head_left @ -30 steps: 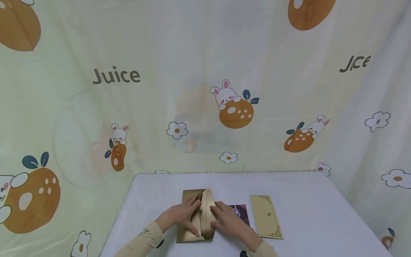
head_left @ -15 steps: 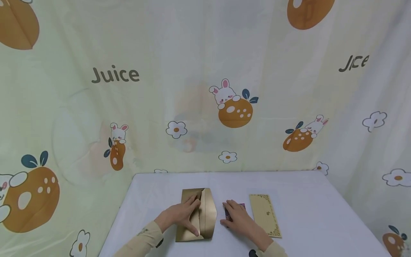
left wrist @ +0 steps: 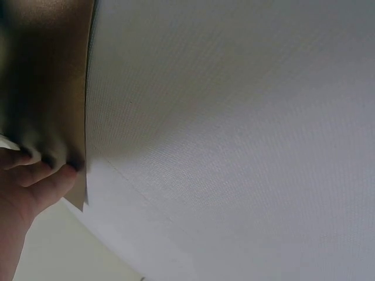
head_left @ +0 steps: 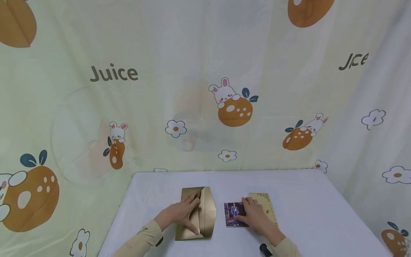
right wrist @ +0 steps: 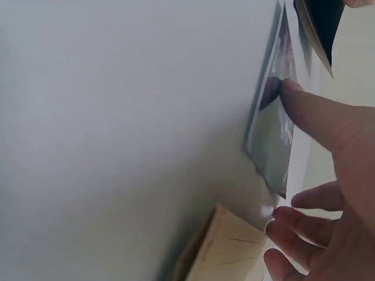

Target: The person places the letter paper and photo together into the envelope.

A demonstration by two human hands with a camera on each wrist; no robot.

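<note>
A gold envelope (head_left: 210, 214) lies with its flap folded out to the right. My left hand (head_left: 184, 214) rests on it, thumb and fingers spread near the opening; the left wrist view has its fingertips on the envelope's gold surface (left wrist: 47, 35). To the right lies a glossy photo (head_left: 232, 210) of a figure against a dark purple background. My right hand (head_left: 257, 216) covers its right edge. Seen from the right wrist, the thumb touches the photo (right wrist: 270, 140), while the other fingers extend past its edge towards a beige card (right wrist: 228, 246) with an ornamental border, partly hidden by this hand.
A white cloth (head_left: 308, 214) covers the table. Behind it hangs a printed curtain (head_left: 192, 53) with rabbits, oranges and flowers. In the right wrist view the envelope's dark flap (right wrist: 321, 23) stands beyond the photo.
My right hand has left the envelope flap and moved right, across the photo to its right edge, now overlapping the beige card. The left hand stays on the envelope.
</note>
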